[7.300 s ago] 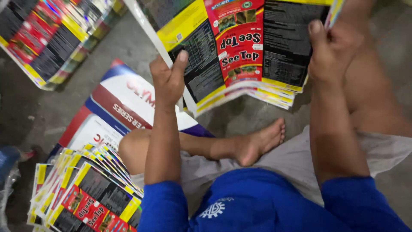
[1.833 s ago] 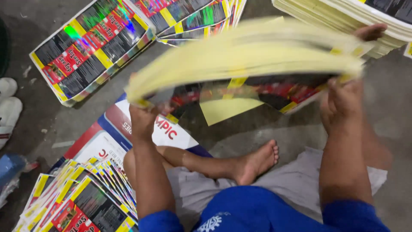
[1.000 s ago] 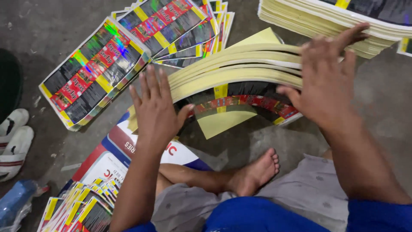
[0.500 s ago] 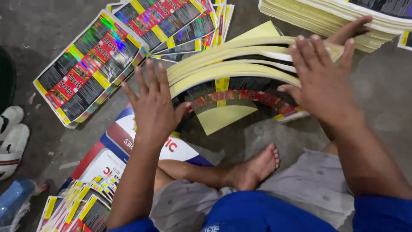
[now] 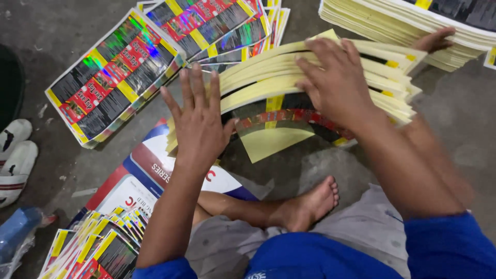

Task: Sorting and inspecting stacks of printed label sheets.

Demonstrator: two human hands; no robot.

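Note:
A thick bent stack of yellow-backed printed label sheets (image 5: 268,72) arches over the floor in front of me. My left hand (image 5: 199,121) is spread flat with fingers apart, pressing against the stack's left end. My right hand (image 5: 336,82) lies palm down on top of the stack, fingers apart, pushing it down. A loose yellow sheet (image 5: 274,142) lies under the arch. My bare foot (image 5: 310,204) rests on the floor just below.
Fanned piles of glossy black, red and yellow label sheets lie at the upper left (image 5: 113,72) and lower left (image 5: 93,250). A tall yellow-edged stack (image 5: 413,26) sits at the upper right. A red, white and blue cardboard sheet (image 5: 150,175) lies beneath me. White shoes (image 5: 15,155) are at the left.
I lowered the bundle of sheets from in front of my face onto the floor. My hands went from gripping its ends to pressing flat on it; the left hand has slid right.

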